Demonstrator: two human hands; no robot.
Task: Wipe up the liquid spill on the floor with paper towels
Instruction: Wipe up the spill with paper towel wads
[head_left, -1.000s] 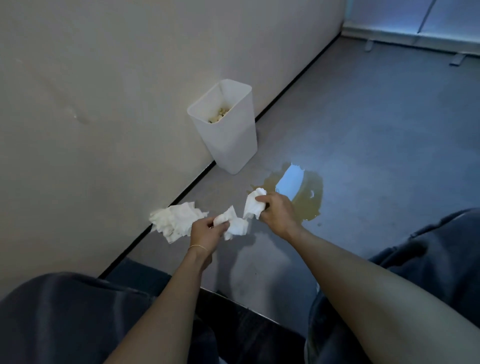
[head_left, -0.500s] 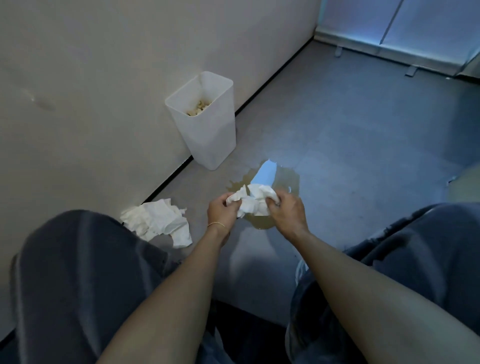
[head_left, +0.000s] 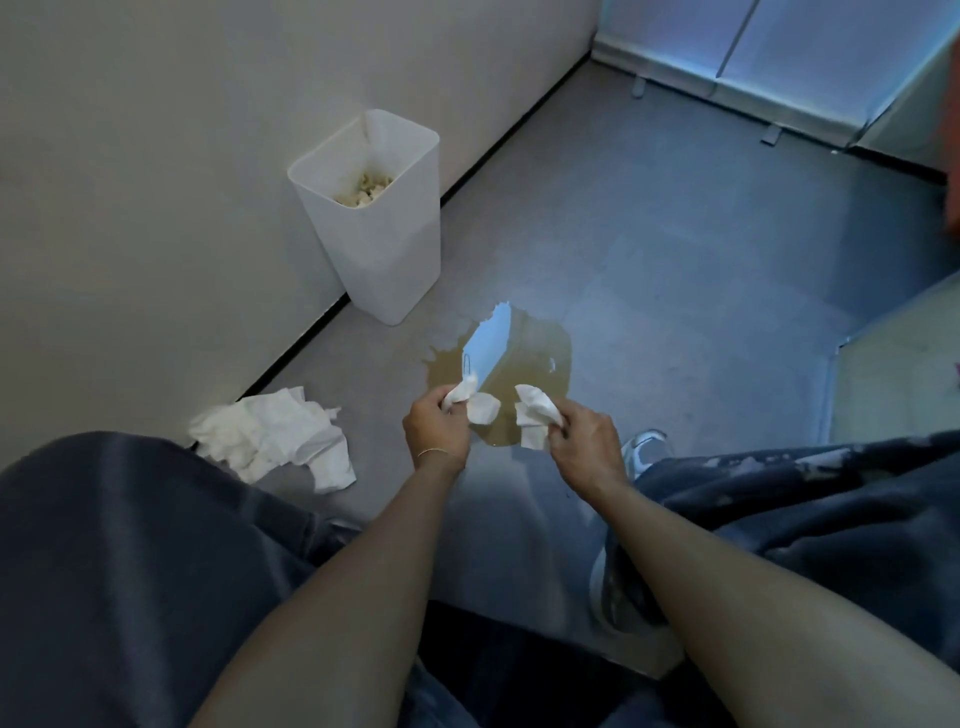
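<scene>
Fingers, left: the fingers (head_left: 445, 408) of the left hand (head_left: 436, 431) are curled tight round a crumpled left towel piece (head_left: 480, 406), held above the near edge of the spill.
Fingers, right: the fingers (head_left: 560, 435) of the right hand (head_left: 584, 444) pinch a second wad, the right towel piece (head_left: 535, 415). A gap shows between the two pieces.
Spill: a brownish puddle (head_left: 530, 358) lies on the floor (head_left: 675, 249) just beyond both hands and near the floor's wall edge. It looks whole and unwiped.
Step in hand: probably readying towel to set on the puddle.
Doing it well: open each wad out flatter before it goes down. Lay it on the puddle's near edge and press with flat fingers, giving it time to soak. Work from the rim inward so the liquid does not spread.
Supply: two small pieces will likely not be enough, and the towel pile (head_left: 275, 441) lies by the wall edge within the left hand's reach.
Disposal: the white bin (head_left: 384, 260) stands just beside the puddle's far-left side.
Watch: the shoe (head_left: 644, 449) sits close to the near-right rim, so keep the liquid from running that way.
</scene>
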